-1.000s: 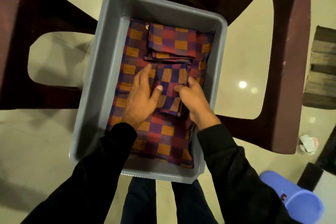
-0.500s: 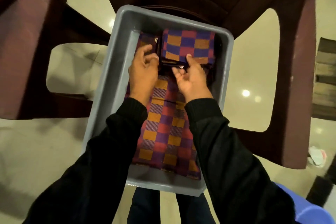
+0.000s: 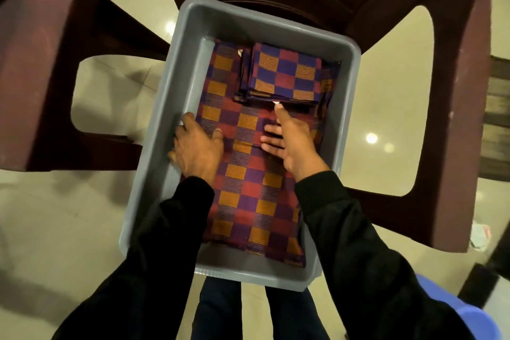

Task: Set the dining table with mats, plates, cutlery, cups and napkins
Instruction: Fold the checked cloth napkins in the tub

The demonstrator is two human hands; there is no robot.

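One tub point(image 3: 176, 107), two hands, one chair point(image 3: 455, 91).

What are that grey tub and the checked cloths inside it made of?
The tub looks like moulded plastic: smooth, dull-glossy walls and rounded corners. The cloths look like woven fabric, perhaps cotton: fine thread lines show in the orange squares, and the edges are folded.
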